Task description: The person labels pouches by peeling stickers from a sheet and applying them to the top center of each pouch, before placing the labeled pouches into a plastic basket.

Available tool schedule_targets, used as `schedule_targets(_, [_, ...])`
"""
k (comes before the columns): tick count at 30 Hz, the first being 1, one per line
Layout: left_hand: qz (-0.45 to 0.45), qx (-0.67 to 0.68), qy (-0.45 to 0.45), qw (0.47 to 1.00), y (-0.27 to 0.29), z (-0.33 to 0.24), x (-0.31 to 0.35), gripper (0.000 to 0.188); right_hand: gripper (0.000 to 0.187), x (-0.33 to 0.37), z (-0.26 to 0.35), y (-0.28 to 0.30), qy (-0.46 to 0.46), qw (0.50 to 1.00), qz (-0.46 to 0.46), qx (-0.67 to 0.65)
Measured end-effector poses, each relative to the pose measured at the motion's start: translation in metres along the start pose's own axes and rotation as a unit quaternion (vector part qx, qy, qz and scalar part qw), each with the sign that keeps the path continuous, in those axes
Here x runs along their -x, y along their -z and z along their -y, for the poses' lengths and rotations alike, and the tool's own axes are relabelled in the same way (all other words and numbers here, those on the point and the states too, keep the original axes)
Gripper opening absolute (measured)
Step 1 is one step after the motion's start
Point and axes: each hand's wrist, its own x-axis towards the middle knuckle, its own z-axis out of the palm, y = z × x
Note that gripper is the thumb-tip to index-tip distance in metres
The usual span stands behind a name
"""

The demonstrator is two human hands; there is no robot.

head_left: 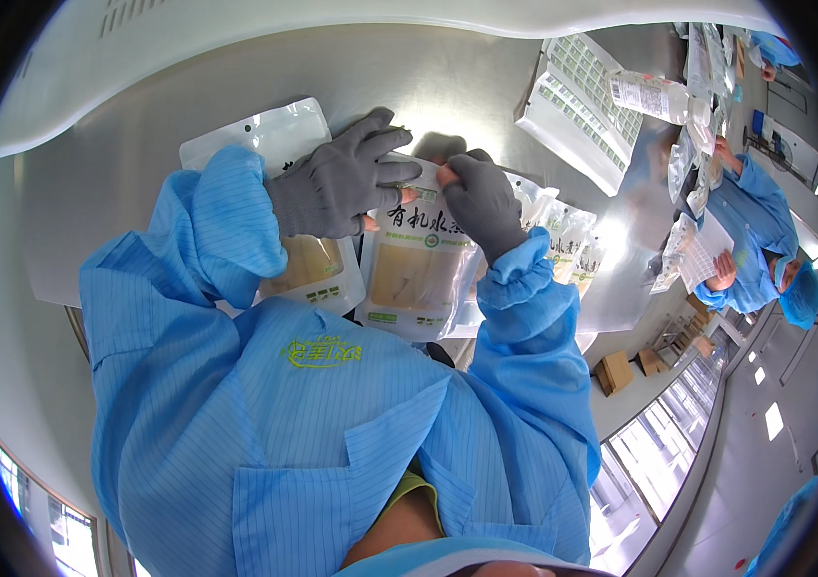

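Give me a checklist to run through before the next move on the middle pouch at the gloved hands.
1. Middle pouch face up: ok, its printed front and clear window show.
2. Left hand at that pouch: ok, fingers spread by its upper left corner.
3. Right hand firmly gripping its top: cannot tell, the curled fingers hide the contact.
4. All fingertips covered: not ok, bare fingertips show beyond the grey gloves.
5. Green-patterned sheet clear of the pouches: ok, it lies apart, farther up the table.
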Motion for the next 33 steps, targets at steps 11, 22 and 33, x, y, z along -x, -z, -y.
schedule_targets(11, [-0.077,0.047,-0.031,0.995,0.002,0.004,0.001,0.063,0.016,0.003,-0.018,-0.011,0.003,0.986,-0.032,-0.161])
schedule_targets(22, [-0.105,0.026,-0.064,0.992,0.002,0.001,-0.009,0.063,0.026,-0.004,-0.123,0.048,-0.066,0.897,-0.421,-0.117])
schedule_targets(33, [-0.178,-0.069,0.051,0.98,0.019,-0.025,0.054,0.052,0.039,-0.03,-0.189,0.097,-0.128,0.908,-0.349,0.193])
